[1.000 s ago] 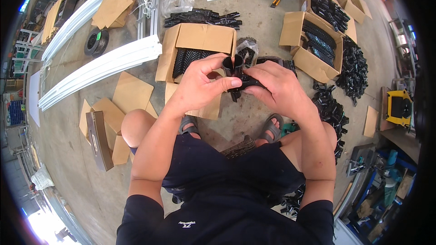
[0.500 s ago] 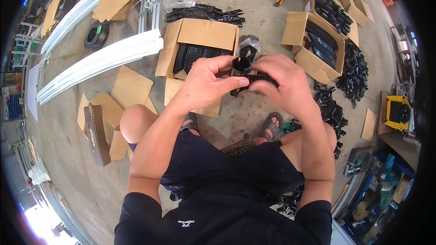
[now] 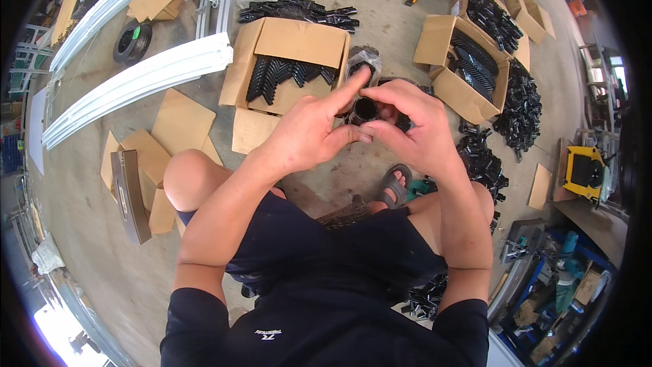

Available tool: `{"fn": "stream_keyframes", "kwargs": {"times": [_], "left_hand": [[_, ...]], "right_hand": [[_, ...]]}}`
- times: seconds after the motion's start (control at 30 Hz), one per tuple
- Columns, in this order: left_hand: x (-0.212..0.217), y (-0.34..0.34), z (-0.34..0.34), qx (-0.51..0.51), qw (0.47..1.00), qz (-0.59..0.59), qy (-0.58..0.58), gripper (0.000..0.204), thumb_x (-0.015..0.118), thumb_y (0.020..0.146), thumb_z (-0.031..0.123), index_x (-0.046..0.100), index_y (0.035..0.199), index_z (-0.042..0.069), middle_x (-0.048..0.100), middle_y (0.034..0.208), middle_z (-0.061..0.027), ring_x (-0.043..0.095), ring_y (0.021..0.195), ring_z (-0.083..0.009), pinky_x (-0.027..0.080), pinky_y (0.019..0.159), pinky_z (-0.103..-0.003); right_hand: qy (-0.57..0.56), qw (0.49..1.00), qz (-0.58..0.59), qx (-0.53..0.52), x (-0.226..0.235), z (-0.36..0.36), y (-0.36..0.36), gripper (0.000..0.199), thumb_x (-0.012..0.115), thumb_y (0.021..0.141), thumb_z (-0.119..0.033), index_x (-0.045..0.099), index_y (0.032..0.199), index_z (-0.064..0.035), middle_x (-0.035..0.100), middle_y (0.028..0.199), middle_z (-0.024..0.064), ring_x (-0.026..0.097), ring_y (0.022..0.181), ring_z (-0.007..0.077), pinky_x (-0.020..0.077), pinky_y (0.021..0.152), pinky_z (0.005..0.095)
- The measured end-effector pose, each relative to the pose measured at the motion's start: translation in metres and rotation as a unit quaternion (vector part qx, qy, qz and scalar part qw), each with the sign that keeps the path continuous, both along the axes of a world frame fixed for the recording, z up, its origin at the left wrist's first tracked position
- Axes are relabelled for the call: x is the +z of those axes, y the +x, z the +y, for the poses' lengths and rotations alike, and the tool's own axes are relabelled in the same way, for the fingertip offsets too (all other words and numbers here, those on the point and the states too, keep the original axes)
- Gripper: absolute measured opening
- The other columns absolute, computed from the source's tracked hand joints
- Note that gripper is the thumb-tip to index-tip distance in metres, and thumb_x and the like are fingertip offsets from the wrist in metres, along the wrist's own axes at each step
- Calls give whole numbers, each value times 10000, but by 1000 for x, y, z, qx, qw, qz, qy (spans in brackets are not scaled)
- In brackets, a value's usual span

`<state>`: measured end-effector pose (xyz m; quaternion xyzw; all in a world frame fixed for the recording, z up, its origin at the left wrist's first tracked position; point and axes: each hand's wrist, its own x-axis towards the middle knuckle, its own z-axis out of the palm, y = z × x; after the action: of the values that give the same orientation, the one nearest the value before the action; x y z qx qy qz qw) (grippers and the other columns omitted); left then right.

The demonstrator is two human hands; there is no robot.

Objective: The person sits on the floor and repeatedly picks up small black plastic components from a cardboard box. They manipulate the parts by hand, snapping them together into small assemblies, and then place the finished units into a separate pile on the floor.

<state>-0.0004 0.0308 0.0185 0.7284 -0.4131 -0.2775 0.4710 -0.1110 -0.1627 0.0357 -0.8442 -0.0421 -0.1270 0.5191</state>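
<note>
Pale, dusty concrete floor [image 3: 380,13] spreads around the seated person, strewn with long white curved metal rails [image 3: 136,85] and an open brown cardboard box [image 3: 288,61] of black plastic brackets. Above the knees, the left hand [image 3: 309,136] and right hand [image 3: 414,129] meet, fingers pinching a small black plastic tube-shaped part [image 3: 365,109] between them, its open end facing up.

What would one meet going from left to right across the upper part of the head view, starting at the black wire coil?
Black wire coil → long white rails → open cardboard box of black brackets → small black part held in both hands → second open box of black parts → yellow machine.
</note>
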Motion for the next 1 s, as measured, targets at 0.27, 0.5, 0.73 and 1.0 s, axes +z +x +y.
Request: {"fn": "stream_keyframes", "kwargs": {"times": [0.27, 0.5, 0.73, 1.0], "left_hand": [[1, -7, -1, 37, 994, 36, -101, 785, 826, 855, 127, 420, 1527, 101, 751, 1089, -166, 724, 1076, -340, 562, 909, -369], [1, -7, -7, 82, 979, 112, -151, 507, 823, 854, 17, 596, 1308, 8, 753, 1155, -101, 690, 1056, -132, 541, 937, -293], [0, -11, -4, 108, 966, 197, -131, 659, 768, 891, -48, 445, 1456, 51, 743, 1176, -131, 689, 1064, -149, 540, 939, -286], [-4, -11, -9, 106, 962, 188, -170, 800, 803, 881, 18, 386, 1556, 121, 754, 1141, -161, 698, 1032, -155, 552, 889, -298]], "right_hand": [[36, 999, 1, -7, -2, -2, 0, 367, 814, 838, -54, 707, 1186, -9, 646, 984, 54, 581, 749, 111, 498, 677, 252], [236, 971, 15, -35, -16, -1, 4, 348, 751, 919, -22, 678, 1253, 44, 623, 1094, 49, 576, 908, 102, 480, 819, 247], [276, 958, 62, -49, -17, 3, 4, 326, 729, 955, -24, 668, 1267, 50, 649, 1141, 59, 629, 1006, 116, 514, 886, 262], [301, 947, 103, -56, -14, -1, 2, 333, 737, 956, -33, 659, 1269, 49, 679, 1117, 51, 642, 1000, 109, 535, 890, 262]]}}
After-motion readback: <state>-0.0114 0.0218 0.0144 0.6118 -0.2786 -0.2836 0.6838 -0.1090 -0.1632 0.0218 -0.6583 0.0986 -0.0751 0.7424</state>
